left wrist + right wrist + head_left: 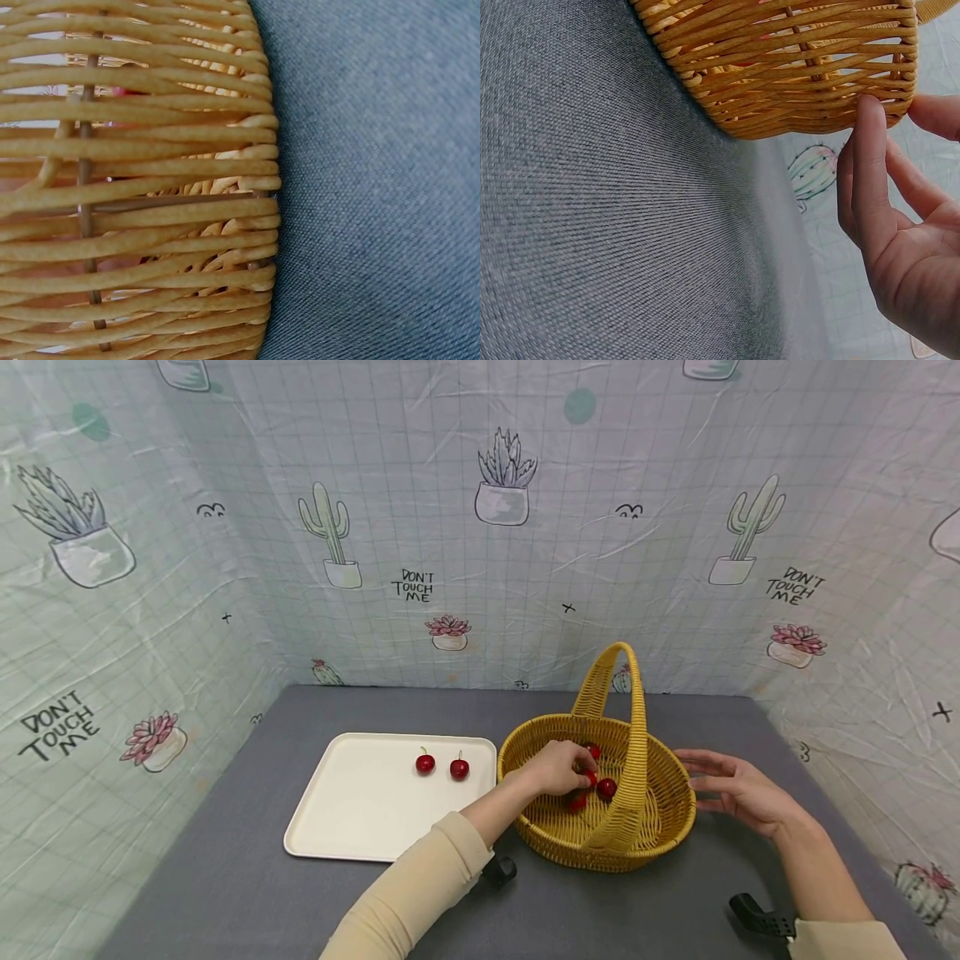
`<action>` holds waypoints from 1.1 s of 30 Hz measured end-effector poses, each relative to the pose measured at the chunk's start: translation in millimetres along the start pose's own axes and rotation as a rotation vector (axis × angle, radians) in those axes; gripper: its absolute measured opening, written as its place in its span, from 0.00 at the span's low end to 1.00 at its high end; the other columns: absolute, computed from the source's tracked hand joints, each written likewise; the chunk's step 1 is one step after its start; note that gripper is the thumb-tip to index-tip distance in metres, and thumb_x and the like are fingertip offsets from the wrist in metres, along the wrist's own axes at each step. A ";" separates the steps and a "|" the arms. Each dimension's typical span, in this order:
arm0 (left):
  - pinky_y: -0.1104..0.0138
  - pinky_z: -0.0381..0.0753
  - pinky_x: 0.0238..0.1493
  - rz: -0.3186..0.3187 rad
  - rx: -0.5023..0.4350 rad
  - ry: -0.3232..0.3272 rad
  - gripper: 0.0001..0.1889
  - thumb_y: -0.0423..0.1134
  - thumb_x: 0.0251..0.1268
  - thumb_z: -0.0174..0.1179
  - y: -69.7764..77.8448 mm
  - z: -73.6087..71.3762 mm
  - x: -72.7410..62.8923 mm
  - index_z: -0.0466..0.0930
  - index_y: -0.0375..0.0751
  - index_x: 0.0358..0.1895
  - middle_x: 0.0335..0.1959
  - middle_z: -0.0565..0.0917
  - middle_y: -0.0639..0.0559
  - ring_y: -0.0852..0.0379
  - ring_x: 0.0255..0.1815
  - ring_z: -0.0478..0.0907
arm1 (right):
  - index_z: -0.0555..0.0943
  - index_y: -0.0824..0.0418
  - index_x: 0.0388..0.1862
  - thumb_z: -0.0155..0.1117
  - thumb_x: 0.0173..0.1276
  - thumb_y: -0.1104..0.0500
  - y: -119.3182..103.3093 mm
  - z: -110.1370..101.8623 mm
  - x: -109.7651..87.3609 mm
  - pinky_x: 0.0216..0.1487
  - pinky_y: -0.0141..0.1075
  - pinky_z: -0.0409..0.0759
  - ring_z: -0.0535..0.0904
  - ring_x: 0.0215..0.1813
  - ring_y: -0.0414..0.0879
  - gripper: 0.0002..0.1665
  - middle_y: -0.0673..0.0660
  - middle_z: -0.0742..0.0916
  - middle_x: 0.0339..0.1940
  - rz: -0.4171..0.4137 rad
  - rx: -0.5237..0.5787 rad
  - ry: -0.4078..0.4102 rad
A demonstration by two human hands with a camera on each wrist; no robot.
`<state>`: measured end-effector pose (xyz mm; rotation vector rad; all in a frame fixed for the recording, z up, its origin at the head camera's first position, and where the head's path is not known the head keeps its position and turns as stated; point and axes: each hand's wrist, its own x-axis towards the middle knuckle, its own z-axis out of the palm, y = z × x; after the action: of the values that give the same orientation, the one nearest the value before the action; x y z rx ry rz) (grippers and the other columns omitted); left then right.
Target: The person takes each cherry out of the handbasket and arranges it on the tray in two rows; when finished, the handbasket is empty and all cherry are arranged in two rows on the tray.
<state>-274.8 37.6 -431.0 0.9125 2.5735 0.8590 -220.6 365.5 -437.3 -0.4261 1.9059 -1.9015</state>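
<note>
Inside the yellow wicker basket (517, 828), my left hand (557, 767) pinches a red cherry (591, 779) between curled fingers. Around those fingertips lie several more cherries, one dark red cherry (607, 789) just to the right. My right hand (750, 789) touches the basket's right side from outside. In the right wrist view, extended fingers (870, 161) of that hand meet the woven wall (810, 82), with the thumb at the rim. Woven strands of the basket (172, 169) fill the left half of the left wrist view and mostly hide the left hand.
Left of the basket lies a cream tray (360, 793), bearing two stemmed cherries near its right end. The basket's tall handle (636, 735) arches up beside the left hand. A grey cloth (225, 827) covers the table, and a printed sheet (405, 460) hangs behind it.
</note>
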 end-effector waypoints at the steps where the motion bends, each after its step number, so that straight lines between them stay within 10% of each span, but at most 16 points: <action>1: 0.71 0.77 0.45 -0.004 -0.006 -0.002 0.11 0.36 0.71 0.67 0.1 -0.5 -0.4 0.88 0.42 0.54 0.49 0.87 0.55 0.61 0.47 0.81 | 0.76 0.50 0.71 0.51 0.81 0.69 0.0 -0.1 0.0 0.53 0.45 0.84 0.83 0.58 0.43 0.25 0.42 0.83 0.62 0.000 0.001 0.001; 33: 0.70 0.79 0.44 0.024 -0.070 -0.142 0.12 0.39 0.69 0.70 -10.0 -1.5 -0.4 0.87 0.47 0.53 0.44 0.86 0.56 0.63 0.44 0.81 | 0.74 0.53 0.73 0.52 0.82 0.67 -0.9 2.5 0.4 0.53 0.45 0.84 0.83 0.59 0.43 0.25 0.41 0.82 0.62 0.019 -0.009 0.023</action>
<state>-279.9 30.4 -436.0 0.9500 2.4018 0.8524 -219.8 363.0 -436.4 -0.3890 1.9267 -1.8946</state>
